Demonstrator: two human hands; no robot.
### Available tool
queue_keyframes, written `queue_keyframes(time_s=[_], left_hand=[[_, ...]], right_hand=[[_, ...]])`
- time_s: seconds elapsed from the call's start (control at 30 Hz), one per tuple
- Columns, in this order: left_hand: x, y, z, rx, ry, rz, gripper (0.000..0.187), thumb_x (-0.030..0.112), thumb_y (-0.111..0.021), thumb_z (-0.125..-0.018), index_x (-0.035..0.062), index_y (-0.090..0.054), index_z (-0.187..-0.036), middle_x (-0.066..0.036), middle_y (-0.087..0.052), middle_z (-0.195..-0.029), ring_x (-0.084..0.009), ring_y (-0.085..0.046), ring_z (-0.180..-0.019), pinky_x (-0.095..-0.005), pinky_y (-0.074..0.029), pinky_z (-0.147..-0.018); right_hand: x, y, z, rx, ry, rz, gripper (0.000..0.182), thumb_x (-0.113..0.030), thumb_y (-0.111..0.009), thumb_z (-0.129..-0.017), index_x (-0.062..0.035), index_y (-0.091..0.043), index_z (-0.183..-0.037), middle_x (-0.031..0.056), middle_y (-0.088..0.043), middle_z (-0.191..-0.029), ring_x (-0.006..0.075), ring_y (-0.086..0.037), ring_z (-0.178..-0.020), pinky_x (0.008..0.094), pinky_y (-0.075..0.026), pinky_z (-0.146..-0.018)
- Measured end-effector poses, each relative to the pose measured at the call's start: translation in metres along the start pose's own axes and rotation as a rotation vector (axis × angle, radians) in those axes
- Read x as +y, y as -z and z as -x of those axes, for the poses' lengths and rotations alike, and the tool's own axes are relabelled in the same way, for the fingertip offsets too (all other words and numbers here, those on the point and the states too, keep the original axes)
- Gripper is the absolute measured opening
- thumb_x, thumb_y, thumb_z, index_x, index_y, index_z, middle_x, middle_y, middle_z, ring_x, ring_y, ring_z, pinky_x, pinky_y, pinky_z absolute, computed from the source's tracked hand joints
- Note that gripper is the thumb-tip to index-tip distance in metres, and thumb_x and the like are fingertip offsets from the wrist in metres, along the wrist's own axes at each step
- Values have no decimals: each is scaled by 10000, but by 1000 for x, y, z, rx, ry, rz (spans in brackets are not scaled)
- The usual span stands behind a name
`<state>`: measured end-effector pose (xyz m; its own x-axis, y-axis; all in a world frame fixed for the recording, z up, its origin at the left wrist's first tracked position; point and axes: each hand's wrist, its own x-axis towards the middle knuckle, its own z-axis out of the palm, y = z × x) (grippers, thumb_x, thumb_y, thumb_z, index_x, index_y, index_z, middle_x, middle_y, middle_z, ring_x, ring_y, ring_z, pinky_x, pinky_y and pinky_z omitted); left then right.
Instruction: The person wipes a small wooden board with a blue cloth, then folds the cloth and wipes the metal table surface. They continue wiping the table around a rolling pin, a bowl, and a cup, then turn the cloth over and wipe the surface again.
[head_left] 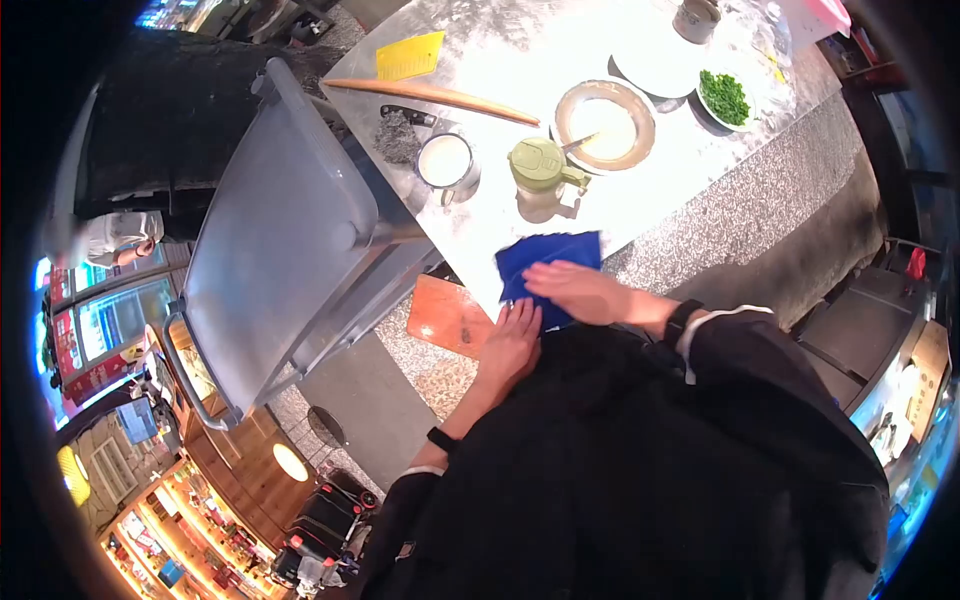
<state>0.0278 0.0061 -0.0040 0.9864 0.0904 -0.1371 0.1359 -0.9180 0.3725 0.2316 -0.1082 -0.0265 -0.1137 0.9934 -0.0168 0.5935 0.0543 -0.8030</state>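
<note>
A blue cloth (pixel 550 250) lies at the near corner of the worktable, in front of my body. My right hand (pixel 578 290) rests flat across it, fingers stretched toward the left. At the cloth's lower left edge is my left hand (pixel 512 340), its fingers extended and touching the fabric. Just beyond the cloth stands an oil pot with a green lid (pixel 537 165). Behind that, a wide-rimmed bowl (pixel 645 115) holds a pale mixture and a utensil. A mug of white contents (pixel 445 162) stands to the left.
A rolling pin (pixel 430 97), a knife (pixel 408 115) and a yellow scraper (pixel 410 56) lie on the floury worktable (pixel 480 40). Chopped greens (pixel 724 97) fill a bowl at right. A large grey plastic bin (pixel 270 210) stands left; a wooden board (pixel 448 317) sits below the table edge.
</note>
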Motion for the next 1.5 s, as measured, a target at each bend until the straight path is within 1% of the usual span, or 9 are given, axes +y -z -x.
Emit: queue_keyframes(time_s=[0.3, 0.43, 0.5, 0.53, 0.63, 0.83, 1.13, 1.2, 1.5], left_hand=[[-18, 25, -8, 34, 312, -47, 525, 160, -540, -875, -52, -434, -1343, -241, -447, -1387, -361, -369, -1346, -468, -257, -1129], [1, 14, 13, -73, 315, -280, 424, 245, -634, -774, 58, -528, -1139, -135, -543, -1163, -310, -546, -1020, -496, -389, -932], [13, 46, 6, -225, 167, 54, 398, 179, -613, -788, 43, -550, -1157, -140, -535, -1233, -339, -522, -1114, -506, -382, -983], [3, 2, 19, -29, 57, 184, 425, 149, -592, -799, 29, -547, -1204, -156, -503, -1318, -337, -471, -1221, -502, -337, -1052], [4, 2, -4, -40, 74, -11, 546, 245, -556, -843, 21, -473, -1334, -139, -459, -1407, -253, -393, -1344, -472, -236, -1132], [-11, -10, -10, 170, 423, -40, 600, 257, -597, -823, 7, -449, -1349, -154, -444, -1409, -270, -394, -1333, -458, -252, -1119], [-6, -36, 11, 108, 144, 26, 612, 239, -570, -842, -27, -396, -1365, -192, -382, -1449, -284, -348, -1367, -471, -224, -1144], [-12, -19, -4, 76, 172, 9, 618, 244, -573, -841, -25, -397, -1368, -190, -373, -1457, -284, -345, -1370, -474, -225, -1142], [-32, -12, 18, 118, 285, -131, 646, 334, -641, -766, -32, -491, -1278, -201, -462, -1367, -333, -381, -1327, -487, -270, -1114]], right_hand=[[-3, -7, -69, 145, 5, 263, 599, 28, -458, -773, 24, -413, -1370, 189, -341, -1487, 319, -289, -1403, 438, -224, -1156], [-23, -9, -52, -110, 104, 251, 531, -36, -439, -866, 23, -379, -1390, 170, -325, -1497, 305, -280, -1406, 440, -227, -1155], [-15, 8, -25, -171, 206, 279, 530, -81, -494, -862, 16, -401, -1375, 170, -348, -1482, 283, -290, -1403, 423, -248, -1144], [-14, 24, -17, -215, 189, 242, 524, -106, -510, -872, 12, -405, -1372, 174, -349, -1479, 298, -292, -1400, 425, -256, -1136], [19, 42, -1, -253, 16, 252, 610, -191, -560, -878, 18, -353, -1412, 228, -285, -1500, 389, -260, -1400, 513, -215, -1128], [20, 4, -74, -129, 95, 321, 667, -229, -592, -867, 30, -328, -1421, 264, -248, -1506, 435, -218, -1403, 534, -189, -1125], [23, 24, -30, -231, 85, 229, 575, -229, -500, -929, 33, -341, -1416, 270, -297, -1481, 415, -250, -1395, 489, -230, -1122], [46, 18, -26, -208, -44, 209, 635, -229, -435, -948, 27, -197, -1477, 244, -182, -1538, 386, -124, -1440, 486, -128, -1159], [17, -18, -108, -276, 228, 348, 593, -194, -494, -917, 49, -293, -1420, 292, -248, -1490, 456, -224, -1393, 527, -213, -1125]])
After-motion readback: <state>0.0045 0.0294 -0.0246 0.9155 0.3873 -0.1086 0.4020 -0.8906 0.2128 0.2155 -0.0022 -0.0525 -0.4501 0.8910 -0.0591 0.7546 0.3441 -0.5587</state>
